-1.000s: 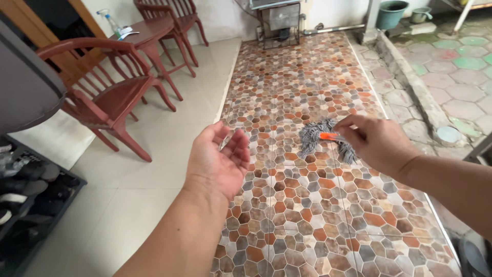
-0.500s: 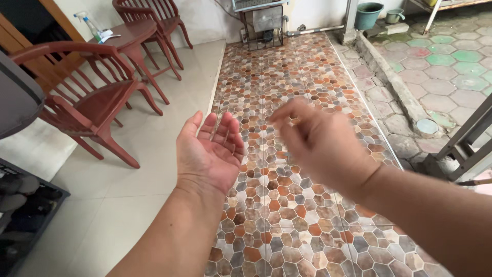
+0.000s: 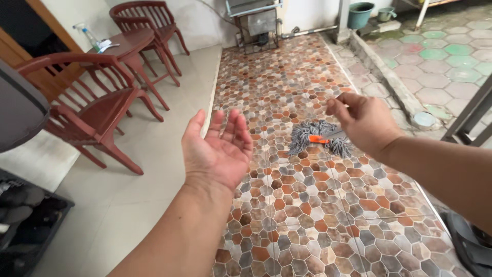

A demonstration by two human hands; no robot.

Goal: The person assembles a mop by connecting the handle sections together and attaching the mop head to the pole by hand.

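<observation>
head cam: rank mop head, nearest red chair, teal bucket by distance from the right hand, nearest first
1. mop head: on the patterned tiles just beside the right hand.
2. nearest red chair: far left, across the floor.
3. teal bucket: top, by the far wall.

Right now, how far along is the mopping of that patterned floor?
Hard to say what is done: the patterned floor shows no clear wet streaks. In hand: the right hand pinches what seems a thin mop handle, with the grey mop head lying on the tiles. The left hand is open, palm up, holding nothing. The pale tiles by the red chairs look untouched.
</observation>
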